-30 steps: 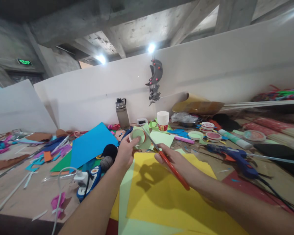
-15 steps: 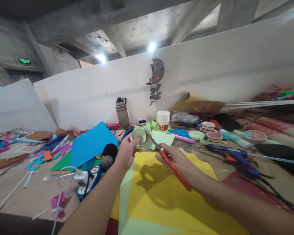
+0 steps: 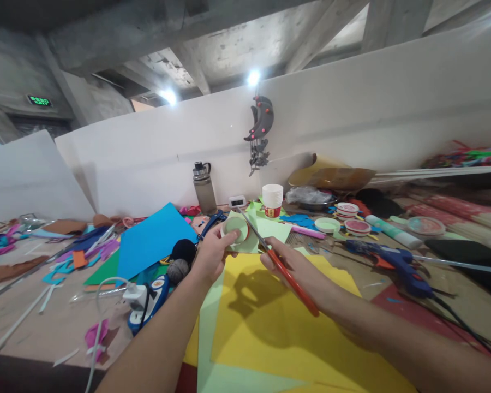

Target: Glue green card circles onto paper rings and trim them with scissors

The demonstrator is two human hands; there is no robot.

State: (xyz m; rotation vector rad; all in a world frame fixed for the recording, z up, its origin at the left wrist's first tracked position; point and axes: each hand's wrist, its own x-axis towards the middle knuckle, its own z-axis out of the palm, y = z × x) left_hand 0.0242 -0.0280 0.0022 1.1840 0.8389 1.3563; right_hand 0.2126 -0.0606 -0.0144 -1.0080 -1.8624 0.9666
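Observation:
My left hand [image 3: 213,254] pinches a small round paper cup piece [image 3: 236,225] with a pale green inside, thumb pressed on its face. Pale green paper [image 3: 251,240] sticks out around the round piece. In my right hand [image 3: 292,262] are scissors [image 3: 290,281] with red handles, their blades pointing up and away along the right edge of the round piece. Whether the blades bite into the paper is too small to tell. Beneath both hands lie yellow sheets [image 3: 286,327] over a pale green sheet [image 3: 208,338].
Stacked white paper cups [image 3: 272,197] and a bottle [image 3: 204,191] stand at the back. A blue glue gun [image 3: 393,265] lies right; finished-looking round pieces [image 3: 357,228] sit behind it. Left are a blue sheet [image 3: 151,245], yarn balls [image 3: 183,251] and a power strip [image 3: 151,303] with a white cable.
The round piece has turned slightly in my left hand, its face showing a little more. The scissors stay alongside it, nearly unmoved.

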